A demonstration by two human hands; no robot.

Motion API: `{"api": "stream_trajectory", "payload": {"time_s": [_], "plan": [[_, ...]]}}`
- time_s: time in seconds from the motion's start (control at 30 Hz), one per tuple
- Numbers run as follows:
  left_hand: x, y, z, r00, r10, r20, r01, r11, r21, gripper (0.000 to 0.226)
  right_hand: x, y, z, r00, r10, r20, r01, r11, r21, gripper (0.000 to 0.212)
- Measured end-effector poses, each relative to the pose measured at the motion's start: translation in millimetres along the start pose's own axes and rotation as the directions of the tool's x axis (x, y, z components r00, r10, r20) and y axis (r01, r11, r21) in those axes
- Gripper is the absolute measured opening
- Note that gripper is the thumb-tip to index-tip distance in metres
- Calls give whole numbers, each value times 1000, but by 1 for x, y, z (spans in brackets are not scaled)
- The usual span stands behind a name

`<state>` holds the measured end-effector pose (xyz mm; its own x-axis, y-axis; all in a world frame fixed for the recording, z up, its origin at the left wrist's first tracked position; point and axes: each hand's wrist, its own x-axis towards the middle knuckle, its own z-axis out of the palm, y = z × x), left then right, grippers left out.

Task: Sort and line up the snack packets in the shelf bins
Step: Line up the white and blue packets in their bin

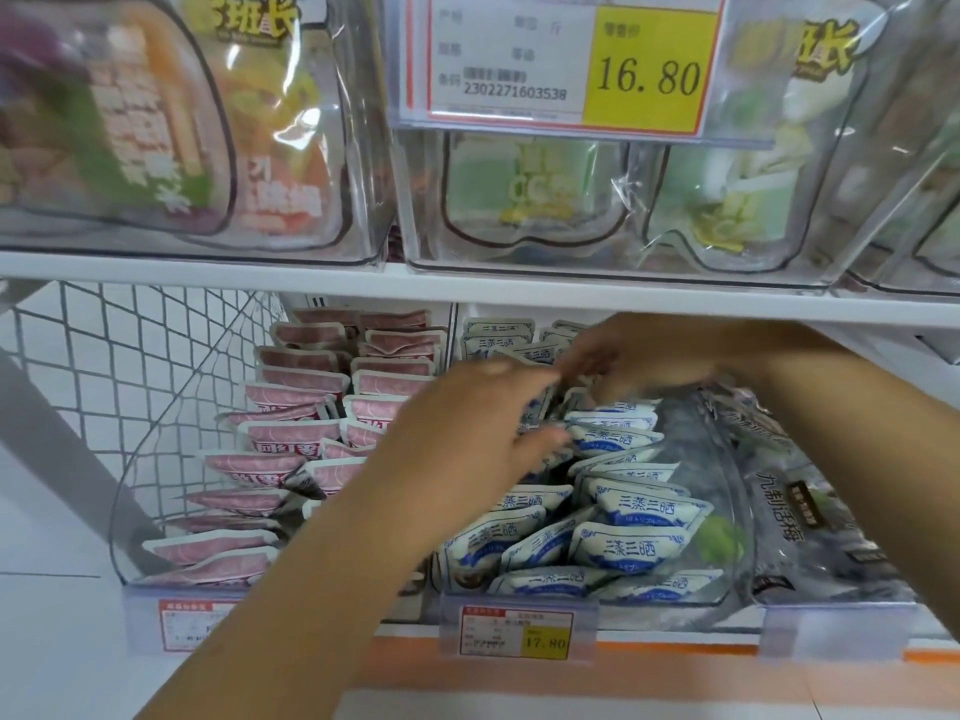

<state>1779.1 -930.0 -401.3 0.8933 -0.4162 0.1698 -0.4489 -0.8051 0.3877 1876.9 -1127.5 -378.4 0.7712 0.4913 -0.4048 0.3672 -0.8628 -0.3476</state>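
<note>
Shelf (208, 272), three bins (124, 511), left hand (462, 433) and right hand (639, 356) among blue packets (631, 548), grips unclear

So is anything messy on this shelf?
Yes. The blue-and-white packets near the front of the middle bin lie tilted in different directions, not lined up. The pink packets in the left bin sit in two much tidier rows.

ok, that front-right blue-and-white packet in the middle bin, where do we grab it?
Probably pinch the blue-and-white packet by its upper sealed edge, coming from above and the front. It lies tilted with that edge exposed, while its lower part is wedged among neighbouring packets.
</note>
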Motion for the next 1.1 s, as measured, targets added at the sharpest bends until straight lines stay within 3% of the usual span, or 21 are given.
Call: {"api": "stream_trajectory", "payload": {"time_s": [0.07,0.17,0.27,0.37,0.53,0.67,0.73,0.93,1.1], "plan": [[-10,-16,-11,995,-39,-96,42,999,27,50,6,-10,2,993,-36,-112,49,992,115,25],[-22,-38,-11,982,-155,-103,157,988,5,53,28,-34,16,974,3,-228,9,999,52,30],[-30,-45,-6,985,-164,-51,162,986,-34,57,59,-52,37,977,83,-198,-76,996,44,55],[-34,-48,-5,985,-169,-14,169,985,-43,60,70,-63,50,967,157,-202,-126,979,158,39],[-38,-53,-5,982,-185,27,187,976,-114,62,49,-50,39,892,208,-401,16,873,488,50],[-38,-53,-4,982,-188,25,190,971,-148,62,21,-33,34,890,242,-387,90,738,669,25],[-37,-53,-3,980,-196,20,196,967,-160,62,16,-27,36,882,265,-389,117,677,727,25],[-35,-47,-3,978,-203,-48,189,960,-207,65,13,-19,42,841,312,-442,193,589,785,23],[-28,-41,-3,965,-209,-160,166,955,-246,70,-4,-25,52,812,223,-540,322,600,732,13]]}}
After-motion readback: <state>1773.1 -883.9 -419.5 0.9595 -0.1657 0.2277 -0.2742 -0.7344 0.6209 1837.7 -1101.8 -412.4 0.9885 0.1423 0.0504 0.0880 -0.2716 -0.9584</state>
